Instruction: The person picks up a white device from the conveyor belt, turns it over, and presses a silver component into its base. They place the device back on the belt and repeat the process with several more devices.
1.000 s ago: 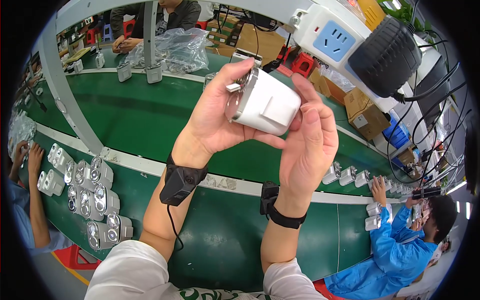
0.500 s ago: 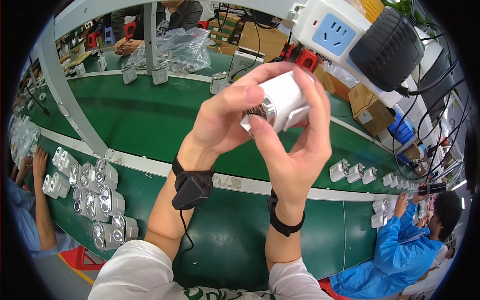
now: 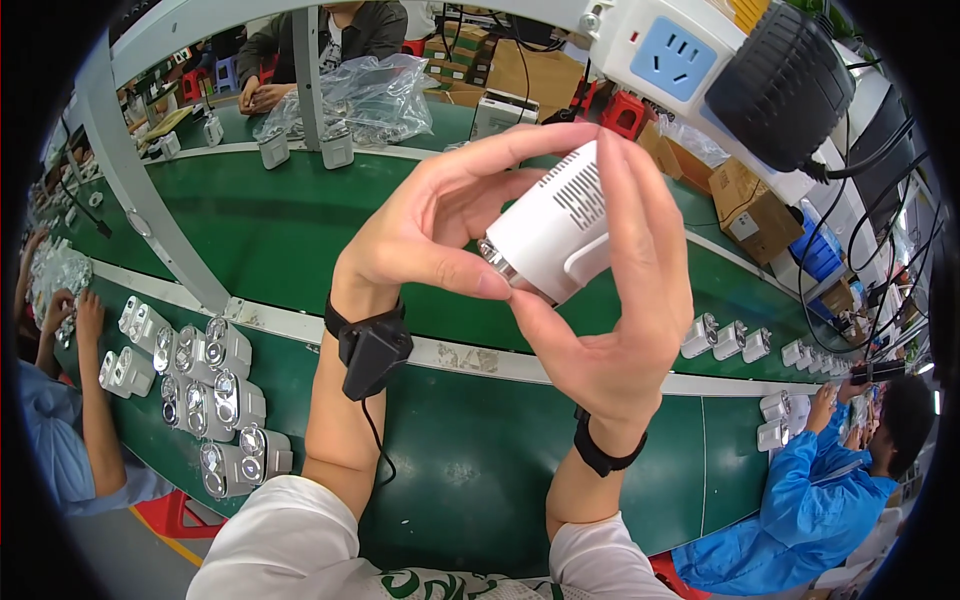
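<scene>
Both my hands hold up a small white plastic device with rows of dark slots, a side lever and a shiny metal end. Its kind I cannot make out. My left hand has its thumb at the metal end and its fingers arched over the top. On the other side, my right hand lays its fingers along the casing, with the thumb under the metal end. The device is tilted, shiny end toward the lower left, above the green belt. Part of its far end hides behind my right fingers.
Several similar white devices stand in a cluster on the left bench. More line the belt at right. A power strip with a black adapter hangs overhead. A metal post rises left. Co-workers sit on both sides.
Both hands have turned the device, so its slotted face now shows and less of the shiny end. My left thumb has moved down along the metal end; my right hand has shifted rightward.
</scene>
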Available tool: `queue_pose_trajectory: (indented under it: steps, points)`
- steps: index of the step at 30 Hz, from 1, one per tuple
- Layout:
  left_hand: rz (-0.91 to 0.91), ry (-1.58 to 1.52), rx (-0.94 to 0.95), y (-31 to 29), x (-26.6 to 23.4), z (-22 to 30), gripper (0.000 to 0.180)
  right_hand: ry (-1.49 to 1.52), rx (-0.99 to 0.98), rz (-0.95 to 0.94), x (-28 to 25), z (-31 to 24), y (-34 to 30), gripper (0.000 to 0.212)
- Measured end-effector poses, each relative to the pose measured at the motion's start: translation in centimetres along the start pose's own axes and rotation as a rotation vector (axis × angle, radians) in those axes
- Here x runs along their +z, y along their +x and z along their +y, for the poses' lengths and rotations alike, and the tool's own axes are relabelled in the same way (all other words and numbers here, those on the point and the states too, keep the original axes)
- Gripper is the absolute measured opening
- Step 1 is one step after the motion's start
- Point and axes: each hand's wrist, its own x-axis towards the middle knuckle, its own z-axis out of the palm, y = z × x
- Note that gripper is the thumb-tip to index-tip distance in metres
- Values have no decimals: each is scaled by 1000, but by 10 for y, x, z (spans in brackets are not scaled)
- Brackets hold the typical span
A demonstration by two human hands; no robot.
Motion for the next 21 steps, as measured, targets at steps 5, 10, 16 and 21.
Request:
queue_pose_trajectory:
  steps: [5, 10, 16, 21]
  points:
    - [40, -28, 8, 3, 9, -5, 100, -9, -10, 4, -2, 2, -1, 92]
    - [64, -74, 23, 5, 9, -5, 100, 24, -17, 1, 1, 8, -1, 101]
    - [30, -39, 1, 4, 3, -4, 102, 80, -11, -18, 0, 10, -1, 104]
    - [36, -51, 24, 2, 5, -6, 103, 84, -5, -38, -1, 8, -1, 104]
